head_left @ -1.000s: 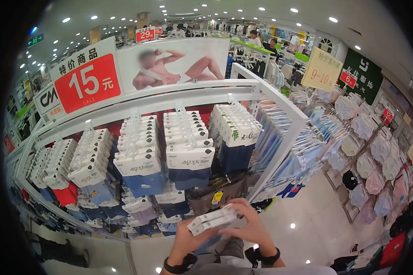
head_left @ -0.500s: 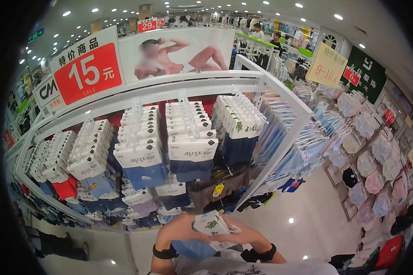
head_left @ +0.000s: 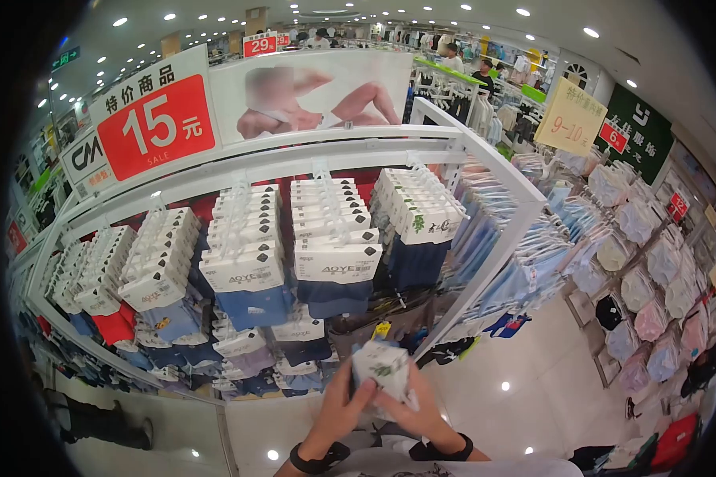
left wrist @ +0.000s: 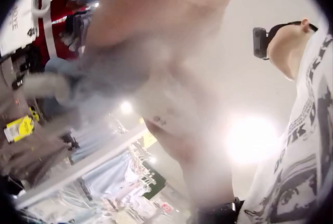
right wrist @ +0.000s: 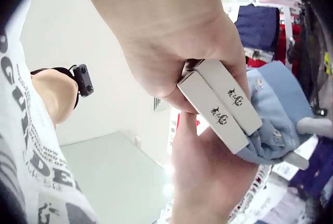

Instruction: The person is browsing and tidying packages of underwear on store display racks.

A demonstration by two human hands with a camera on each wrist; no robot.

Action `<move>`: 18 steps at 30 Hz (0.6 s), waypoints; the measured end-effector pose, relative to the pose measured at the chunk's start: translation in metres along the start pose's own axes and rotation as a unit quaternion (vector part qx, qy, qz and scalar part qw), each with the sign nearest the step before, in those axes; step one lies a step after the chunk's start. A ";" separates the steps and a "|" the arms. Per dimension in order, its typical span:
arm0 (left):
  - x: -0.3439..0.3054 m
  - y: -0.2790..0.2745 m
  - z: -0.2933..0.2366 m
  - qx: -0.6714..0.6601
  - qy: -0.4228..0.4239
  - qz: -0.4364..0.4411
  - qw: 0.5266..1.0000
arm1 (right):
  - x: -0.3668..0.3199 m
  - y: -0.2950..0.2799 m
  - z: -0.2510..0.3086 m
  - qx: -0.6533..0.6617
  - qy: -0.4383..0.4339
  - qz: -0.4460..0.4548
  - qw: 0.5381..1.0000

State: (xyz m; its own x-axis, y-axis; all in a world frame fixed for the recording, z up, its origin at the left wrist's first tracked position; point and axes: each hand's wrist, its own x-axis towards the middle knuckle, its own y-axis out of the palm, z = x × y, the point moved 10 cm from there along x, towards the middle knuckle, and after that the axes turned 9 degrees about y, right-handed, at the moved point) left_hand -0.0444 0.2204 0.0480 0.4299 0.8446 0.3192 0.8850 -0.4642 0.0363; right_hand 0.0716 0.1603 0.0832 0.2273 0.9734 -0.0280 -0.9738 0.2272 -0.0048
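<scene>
Two packs of underwear (head_left: 383,369) with white card headers are between both hands, just in front of the rack. Their printed face, with a green leaf design, is turned up in the head view. My left hand (head_left: 337,413) grips them on the left side, thumb across the card. My right hand (head_left: 423,412) grips the right side. In the right wrist view, two white card edges (right wrist: 220,110) lie side by side, with light blue patterned fabric (right wrist: 276,110) hanging from them. The left wrist view is hazy around the hands.
A white rack (head_left: 485,159) holds rows of hanging underwear packs (head_left: 250,270). Lower on it hang brown garments with a yellow tag (head_left: 383,328). Pale garments (head_left: 648,262) hang on a display at the right. Someone's dark-trousered leg (head_left: 95,421) shows at lower left.
The packs have turned from edge-on to showing their printed face. They dipped toward the body, then came up again, with both hands shifting their grip around them.
</scene>
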 end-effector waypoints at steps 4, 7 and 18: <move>0.001 0.015 0.009 -0.331 -0.102 0.053 0.937 | -0.003 0.023 -0.006 -0.009 0.020 0.072 0.997; -0.021 0.013 0.036 -0.316 -0.181 0.091 0.927 | -0.007 0.033 0.001 0.049 0.050 0.107 0.992; -0.024 0.048 0.023 -0.536 -0.184 0.029 0.824 | -0.026 0.048 -0.064 0.294 0.302 0.224 0.879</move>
State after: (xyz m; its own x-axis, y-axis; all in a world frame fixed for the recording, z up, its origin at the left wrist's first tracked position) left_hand -0.0084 0.1835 0.0206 0.6663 0.7441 0.0482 0.2800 -0.3097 0.9087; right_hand 0.0190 0.1435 0.0196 -0.3944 0.8163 -0.4220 -0.7552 -0.0263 0.6550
